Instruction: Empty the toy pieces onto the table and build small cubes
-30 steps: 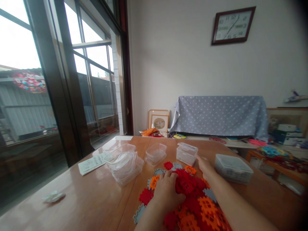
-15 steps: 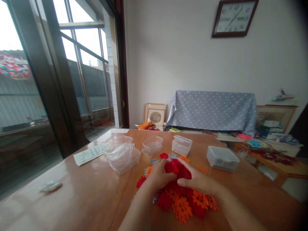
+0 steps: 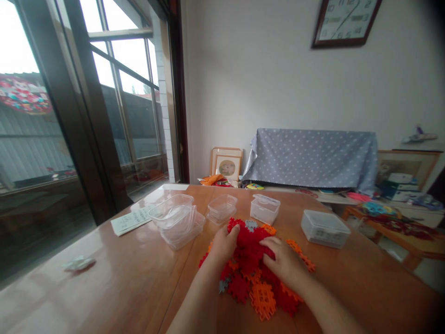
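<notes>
Red toothed interlocking plastic pieces (image 3: 248, 253) are bunched between my two hands over a loose pile. My left hand (image 3: 224, 243) is closed on the left side of this red cluster, thumb on top. My right hand (image 3: 283, 260) has curled fingers and a thumb on the cluster's right side; its exact grip is partly hidden. Below them lies an orange interlocking piece (image 3: 263, 300), beside a dark red piece (image 3: 239, 286). A grey piece (image 3: 251, 225) and another orange piece (image 3: 269, 229) show behind the hands. More orange pieces (image 3: 301, 255) lie right of my right hand.
On the brown table (image 3: 139, 287) stand stacked clear containers (image 3: 179, 225), a smaller clear container (image 3: 222, 207), a lidded box (image 3: 264, 209) and a closed box (image 3: 325, 228). A paper (image 3: 131, 221) and a crumpled wrapper (image 3: 79, 263) lie to the left.
My hands have moved apart slightly, the left one shifting left, and more of the red cluster shows between them. The camera view has shifted a little.
</notes>
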Demonstrator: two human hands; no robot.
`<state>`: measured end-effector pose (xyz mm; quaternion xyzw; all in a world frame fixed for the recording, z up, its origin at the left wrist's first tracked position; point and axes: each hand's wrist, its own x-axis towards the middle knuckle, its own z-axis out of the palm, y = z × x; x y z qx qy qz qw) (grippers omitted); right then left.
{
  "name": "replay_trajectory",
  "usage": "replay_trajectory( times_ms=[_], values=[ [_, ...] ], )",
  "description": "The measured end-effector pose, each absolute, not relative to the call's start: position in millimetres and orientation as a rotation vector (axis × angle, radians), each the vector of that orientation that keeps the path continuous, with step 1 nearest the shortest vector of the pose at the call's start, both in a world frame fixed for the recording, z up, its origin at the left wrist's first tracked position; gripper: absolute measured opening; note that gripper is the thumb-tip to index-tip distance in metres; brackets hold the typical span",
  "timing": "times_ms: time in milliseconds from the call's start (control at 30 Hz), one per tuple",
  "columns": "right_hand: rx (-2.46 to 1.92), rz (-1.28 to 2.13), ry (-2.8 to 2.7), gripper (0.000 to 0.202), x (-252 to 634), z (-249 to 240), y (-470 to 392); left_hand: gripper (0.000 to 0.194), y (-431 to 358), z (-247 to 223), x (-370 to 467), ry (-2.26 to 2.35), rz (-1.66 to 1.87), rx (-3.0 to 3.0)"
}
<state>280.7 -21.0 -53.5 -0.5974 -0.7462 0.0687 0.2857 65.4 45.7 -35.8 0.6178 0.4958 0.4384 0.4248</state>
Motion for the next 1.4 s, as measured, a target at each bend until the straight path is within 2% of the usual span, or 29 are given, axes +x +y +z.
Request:
replay_trajectory(
  times_ms=[167, 367, 500, 567, 700, 767, 900, 1100, 1233, 1333, 1400],
  values=[
    [-1.549, 0.306, -1.745, 0.029, 294, -60, -14, 0.022, 44, -39, 72, 1.076, 1.161, 1.311],
    [-1.499, 0.659, -1.266, 0.053, 305, -65, -8, 0.015, 48, -41, 70, 1.09, 1.215, 1.234],
    [-1.473, 0.618, -1.176, 0.06, 313, -62, -8, 0.008, 54, -45, 63, 1.229, 1.231, 1.475],
    [-1.45, 0.636, -1.213, 0.063, 317, -59, -9, 0.016, 55, -47, 59, 1.346, 1.136, 1.632],
    [-1.476, 0.665, -1.183, 0.067, 330, -62, -7, 0.046, 55, -49, 55, 1.655, 1.015, 1.809],
    [-1.553, 0.596, -1.131, 0.07, 338, -67, -4, 0.052, 55, -48, 54, 1.732, 0.977, 1.882],
    [-1.575, 0.594, -1.092, 0.071, 346, -69, -3, 0.046, 55, -46, 55, 1.695, 0.911, 1.903],
    [-1.515, 0.552, -1.003, 0.053, 349, -66, -5, 0.029, 50, -41, 55, 1.669, 0.954, 1.9],
    [-1.564, 0.578, -0.998, 0.047, 355, -74, -1, 0.031, 45, -30, 53, 1.83, 0.844, 1.887],
    [-1.589, 0.581, -0.986, 0.053, 358, -76, 1, 0.046, 41, -25, 55, 1.921, 0.797, 1.872],
    [-1.6, 0.589, -0.978, 0.06, 359, -75, 0, 0.069, 37, -25, 58, 1.833, 0.791, 1.909]
  ],
)
